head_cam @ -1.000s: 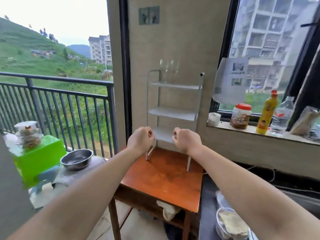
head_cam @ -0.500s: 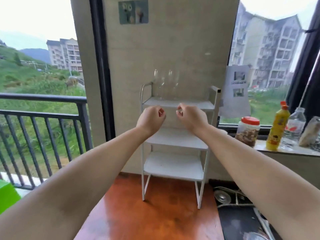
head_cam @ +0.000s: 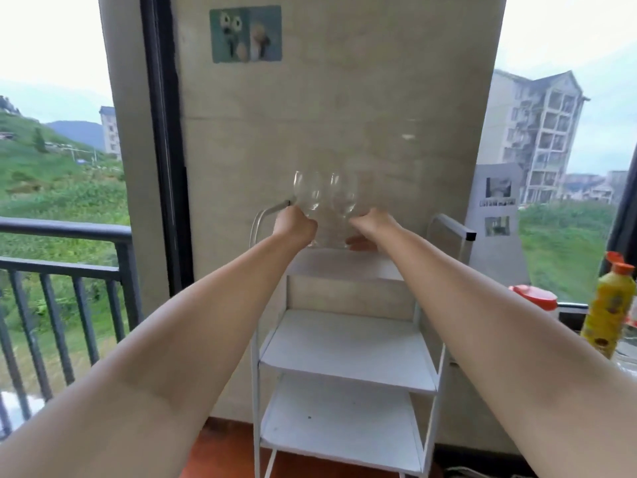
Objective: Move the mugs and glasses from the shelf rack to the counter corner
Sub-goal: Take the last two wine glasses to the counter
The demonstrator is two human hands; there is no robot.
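Gripping two wine glasses (head_cam: 324, 196) on the rack (head_cam: 344, 353), left hand (head_cam: 294, 225) and right hand (head_cam: 370, 227) sit beside a yellow bottle (head_cam: 608, 312).

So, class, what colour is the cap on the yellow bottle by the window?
Orange; the cap shows in the head view.

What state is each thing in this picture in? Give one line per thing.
left wine glass: upright, empty, on top shelf
right wine glass: upright, empty, beside it
left hand: closed at left glass's stem
right hand: at right glass's base, grip unclear
shelf rack: lower shelves bare
yellow bottle: upright, capped
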